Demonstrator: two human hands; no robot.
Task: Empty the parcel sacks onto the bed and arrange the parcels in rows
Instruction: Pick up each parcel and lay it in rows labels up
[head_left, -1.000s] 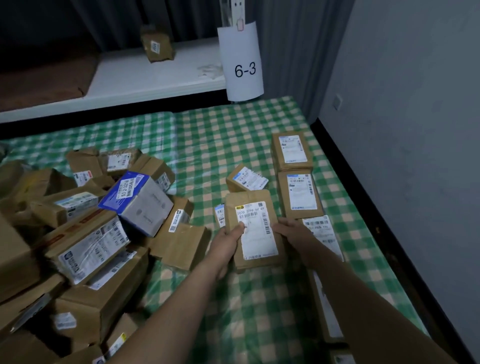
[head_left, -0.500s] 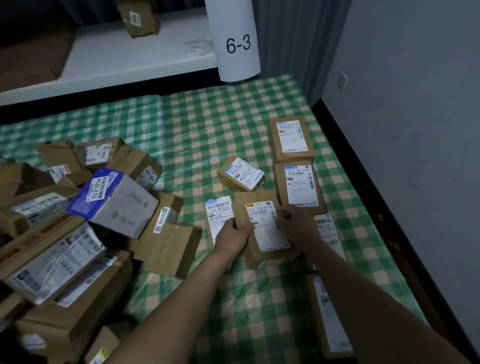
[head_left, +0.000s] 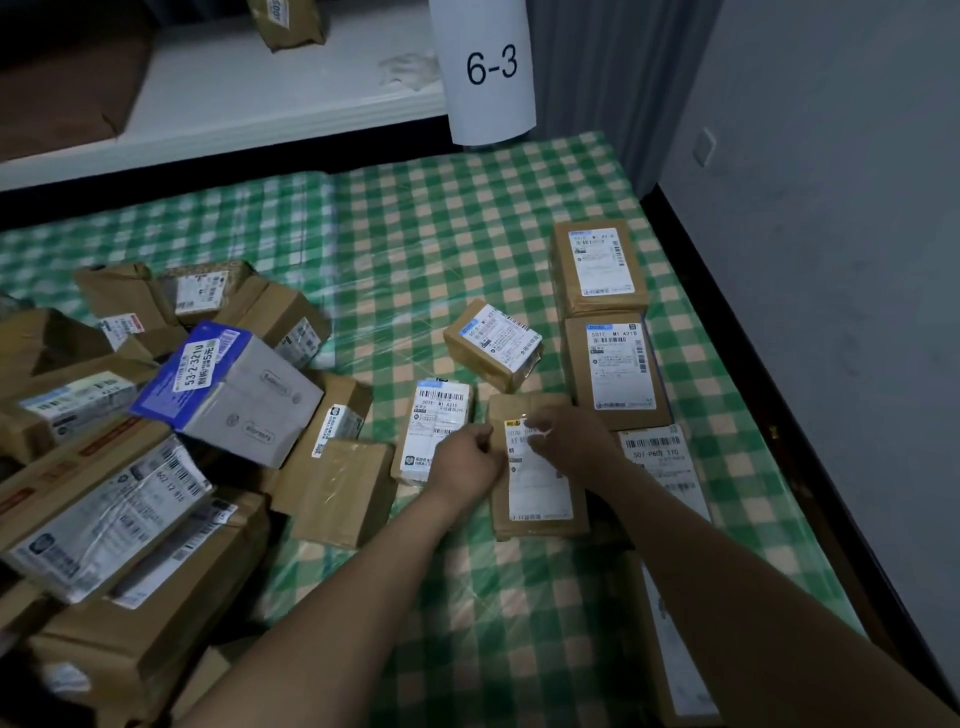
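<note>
**Squaring a flat parcel into a second row**

Head view, the only one.

- Your left hand (head_left: 467, 457) grips the left edge of the flat parcel (head_left: 537, 486), fingers curled.
- Your right hand (head_left: 571, 441) holds its upper right part, fingers bent over the top of the label. It's a bit blurred, but it reads as a grip.
- The parcel is label up, low over the checked bed cover (head_left: 441, 234) or already on it; I can't tell which.
- It sits between the white-labelled parcel (head_left: 434, 431) and the right-hand row.
- That row runs along the bed's right edge: top parcel (head_left: 597, 270), second parcel (head_left: 615, 369), and a third one (head_left: 657, 457) partly under your right arm.
- A small tilted parcel (head_left: 493, 343) lies loose just beyond your hands.
- The unsorted pile, with the blue-and-grey box (head_left: 228, 389) on top, is well to the left.
- No sacks are in view.

Doing the step well, as a judgement:

- Line the parcel's long edge up parallel to the second parcel, close beside the row but not overlapping it.
- Keep the label up and readable.
- Press it flat before you let go so it doesn't skew.
- Watch the tilted parcel, which is in the way of the next slot. Straighten it rather than stacking against it.
- Most of the pile isn't sorted yet, so the task looks early.
</note>
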